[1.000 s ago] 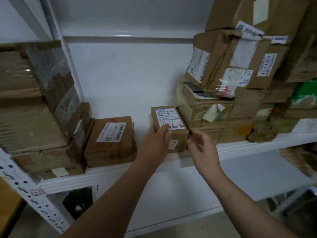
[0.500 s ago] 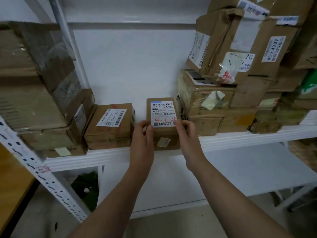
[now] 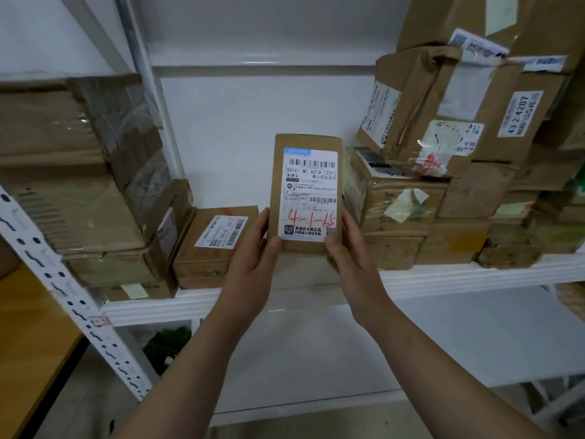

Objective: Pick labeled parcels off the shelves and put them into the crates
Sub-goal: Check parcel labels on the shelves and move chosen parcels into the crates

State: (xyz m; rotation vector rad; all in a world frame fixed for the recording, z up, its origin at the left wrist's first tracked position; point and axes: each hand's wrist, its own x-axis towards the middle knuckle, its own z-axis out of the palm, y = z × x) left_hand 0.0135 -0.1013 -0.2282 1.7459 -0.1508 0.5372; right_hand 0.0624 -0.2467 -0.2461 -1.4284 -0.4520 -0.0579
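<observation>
- Both forearms reach forward and up from the bottom of the view, bare, converging on one parcel (image 3: 306, 144).
- The left hand (image 3: 253, 251) grips the parcel's lower left edge — thumb laid on the front at the bottom corner of the label (image 3: 311, 194), fingers wrapped behind and out of sight.
- The right hand (image 3: 353, 253) mirrors it on the lower right edge, thumb on the front near the label's bottom right corner, fingers hidden behind the box.
- So each hand is clamped on the parcel, one to a side, palms facing each other.
- The parcel is a small brown cardboard box, held upright with its labeled face toward the camera, and it appears clear of the white shelf (image 3: 459, 277).
- It sits in the gap between a small box (image 3: 202, 264) on the left and a stack of parcels (image 3: 421, 172) on the right.
- The white label nearly covers the front: a blue strip on top, barcodes, printed lines, and "4-1-15" handwritten in red near the bottom.
- More taped brown cartons (image 3: 79, 191) fill the shelf's left end beside a perforated white upright (image 3: 63, 289).
</observation>
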